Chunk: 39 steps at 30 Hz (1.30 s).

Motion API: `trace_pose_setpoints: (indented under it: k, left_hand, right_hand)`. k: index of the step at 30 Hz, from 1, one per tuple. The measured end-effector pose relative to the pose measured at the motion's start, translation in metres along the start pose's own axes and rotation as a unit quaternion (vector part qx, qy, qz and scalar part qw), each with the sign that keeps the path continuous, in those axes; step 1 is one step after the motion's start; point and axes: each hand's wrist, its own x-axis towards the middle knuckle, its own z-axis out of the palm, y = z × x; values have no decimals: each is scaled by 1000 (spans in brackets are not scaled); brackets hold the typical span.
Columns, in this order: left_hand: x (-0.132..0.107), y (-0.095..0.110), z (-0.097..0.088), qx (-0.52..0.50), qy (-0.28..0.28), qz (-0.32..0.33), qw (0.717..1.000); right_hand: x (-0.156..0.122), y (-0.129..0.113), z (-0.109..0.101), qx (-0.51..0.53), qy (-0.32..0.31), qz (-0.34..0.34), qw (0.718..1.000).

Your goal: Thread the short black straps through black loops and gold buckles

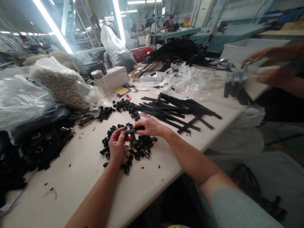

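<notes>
Between my two hands stretches a short black strap [131,130], held just above the table. My left hand [117,141] pinches its left end, and my right hand [150,127] grips the other end with bent fingers. Under and around them lies a pile of small black loops [142,144]. A few gold-coloured metal pieces [127,148] show beside my left fingers. More black loops [125,106] are heaped farther back. Right of those, long flat black strips [175,109] lie crossed over one another. A pink tool-like item [143,114] rests near my right hand.
Black straps with gold buckles [36,147] and filled plastic bags [55,84] crowd the left side. A bottle [101,83], white box [117,77] and crumpled plastic [180,79] stand behind. At right, another person's blurred hands [270,71] handle dark strips by a bin [251,47].
</notes>
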Motion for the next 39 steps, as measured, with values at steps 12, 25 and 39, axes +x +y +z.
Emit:
trace_pose_setpoints:
  k: [12,25,39]
  left_hand:
    - [5,-6,-8,-8,57,74,996]
    - [0,-6,-8,56,-12,82,995]
    - [4,-4,-5,8,-3,41,999]
  right_hand:
    - [5,-2,14,288,127,158,936]
    - [1,4,-8,368,139,143,908]
    - [0,-4,-9,6,-70,35,997]
